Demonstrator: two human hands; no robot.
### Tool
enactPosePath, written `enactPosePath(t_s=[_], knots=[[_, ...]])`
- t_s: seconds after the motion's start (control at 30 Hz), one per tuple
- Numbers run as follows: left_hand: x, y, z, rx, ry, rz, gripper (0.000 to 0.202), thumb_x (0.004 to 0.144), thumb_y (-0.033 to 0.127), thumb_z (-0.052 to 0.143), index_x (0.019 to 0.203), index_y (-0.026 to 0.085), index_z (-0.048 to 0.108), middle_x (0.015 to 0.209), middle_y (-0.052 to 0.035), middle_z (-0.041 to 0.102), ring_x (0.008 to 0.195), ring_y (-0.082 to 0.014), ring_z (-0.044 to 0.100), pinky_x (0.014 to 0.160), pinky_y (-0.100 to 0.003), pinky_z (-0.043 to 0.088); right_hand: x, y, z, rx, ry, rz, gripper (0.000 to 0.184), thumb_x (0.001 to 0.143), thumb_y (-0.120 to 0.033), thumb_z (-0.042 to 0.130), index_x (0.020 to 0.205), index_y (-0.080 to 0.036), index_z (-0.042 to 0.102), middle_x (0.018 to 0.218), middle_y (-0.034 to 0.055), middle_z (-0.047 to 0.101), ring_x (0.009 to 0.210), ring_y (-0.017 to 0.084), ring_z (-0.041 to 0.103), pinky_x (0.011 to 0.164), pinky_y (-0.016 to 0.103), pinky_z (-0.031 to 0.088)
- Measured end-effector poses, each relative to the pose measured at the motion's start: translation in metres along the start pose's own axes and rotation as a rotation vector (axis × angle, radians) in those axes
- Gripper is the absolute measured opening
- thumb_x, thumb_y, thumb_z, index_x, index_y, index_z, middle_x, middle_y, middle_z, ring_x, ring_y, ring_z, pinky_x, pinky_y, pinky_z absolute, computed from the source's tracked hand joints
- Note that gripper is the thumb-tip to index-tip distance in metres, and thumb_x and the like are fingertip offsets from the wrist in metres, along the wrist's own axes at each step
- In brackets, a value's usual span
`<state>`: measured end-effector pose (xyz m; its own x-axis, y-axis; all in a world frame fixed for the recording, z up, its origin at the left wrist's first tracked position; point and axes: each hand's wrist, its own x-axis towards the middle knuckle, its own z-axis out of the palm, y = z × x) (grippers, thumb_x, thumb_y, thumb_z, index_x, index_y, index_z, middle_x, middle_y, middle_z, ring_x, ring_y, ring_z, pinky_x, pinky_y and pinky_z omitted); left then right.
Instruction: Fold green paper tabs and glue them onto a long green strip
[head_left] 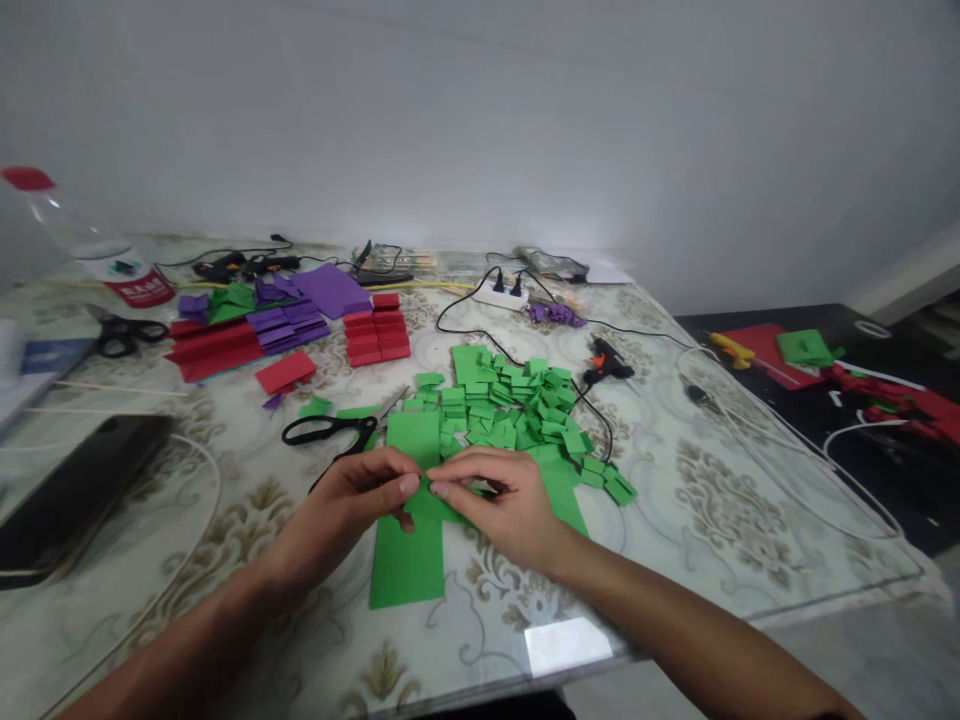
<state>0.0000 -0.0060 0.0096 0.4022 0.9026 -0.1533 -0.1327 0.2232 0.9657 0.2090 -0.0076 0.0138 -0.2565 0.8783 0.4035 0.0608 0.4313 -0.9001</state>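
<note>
My left hand (379, 487) and my right hand (499, 495) meet fingertip to fingertip near the middle of the table. Both are closed in a pinch on a small green paper piece, mostly hidden by the fingers. Beneath them lies a long green paper strip (409, 570). Just beyond is a heap of small folded green paper pieces (517, 400), partly on a larger green sheet (559, 480). Black-handled scissors (360, 428) rest beside my left hand, blades partly open, one handle loop partly hidden by that hand.
Folded red paper (376, 335), purple paper (330, 292), a bottle (124, 265) and a dark phone (90, 490) lie to the left and back. A black glue gun (606, 362) trails its cord near the white power strip (501, 293). White cables cross the right side.
</note>
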Motion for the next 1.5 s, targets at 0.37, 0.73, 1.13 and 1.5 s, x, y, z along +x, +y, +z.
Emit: enactPosePath(t_s=[0.37, 0.73, 1.13, 1.5], knots=[[0.002, -0.003, -0.001, -0.052, -0.048, -0.04, 0.024, 0.082, 0.044, 0.083, 0.084, 0.02, 0.079, 0.074, 0.0014, 0.068, 0.062, -0.0097, 0.064, 0.063, -0.02, 0.052, -0.001, -0.002, -0.001, -0.031, -0.016, -0.086, 0.012, 0.088, -0.018, 0.076, 0.096, -0.024, 0.082, 0.088, 0.0041, 0.081, 0.078, 0.018, 0.075, 0.073, 0.031, 0.059], [-0.007, 0.005, 0.003, 0.464, 0.084, 0.165, 0.017, 0.093, 0.038, 0.069, 0.092, 0.022, 0.074, 0.077, 0.0014, 0.069, 0.072, -0.0139, 0.063, 0.067, -0.022, 0.048, 0.002, 0.003, -0.001, -0.116, -0.044, -0.061, 0.011, 0.089, -0.016, 0.072, 0.093, -0.018, 0.082, 0.087, 0.0058, 0.081, 0.078, 0.017, 0.075, 0.073, 0.027, 0.057], [-0.01, 0.002, -0.017, 0.584, 0.315, 0.315, 0.02, 0.095, 0.039, 0.066, 0.088, 0.021, 0.067, 0.078, 0.0013, 0.065, 0.069, -0.0132, 0.061, 0.063, -0.021, 0.048, 0.007, 0.01, -0.006, -0.004, 0.014, 0.13, 0.011, 0.084, -0.022, 0.075, 0.094, -0.018, 0.077, 0.087, 0.0054, 0.08, 0.08, 0.017, 0.075, 0.073, 0.026, 0.059], [-0.006, 0.001, -0.007, 0.521, 0.213, 0.27, 0.02, 0.089, 0.037, 0.073, 0.101, 0.021, 0.07, 0.088, -0.0017, 0.072, 0.067, -0.0151, 0.07, 0.061, -0.025, 0.056, 0.004, 0.005, -0.004, -0.202, 0.019, -0.096, 0.002, 0.086, -0.017, 0.072, 0.086, -0.019, 0.073, 0.079, 0.0021, 0.077, 0.07, 0.014, 0.07, 0.068, 0.023, 0.053]])
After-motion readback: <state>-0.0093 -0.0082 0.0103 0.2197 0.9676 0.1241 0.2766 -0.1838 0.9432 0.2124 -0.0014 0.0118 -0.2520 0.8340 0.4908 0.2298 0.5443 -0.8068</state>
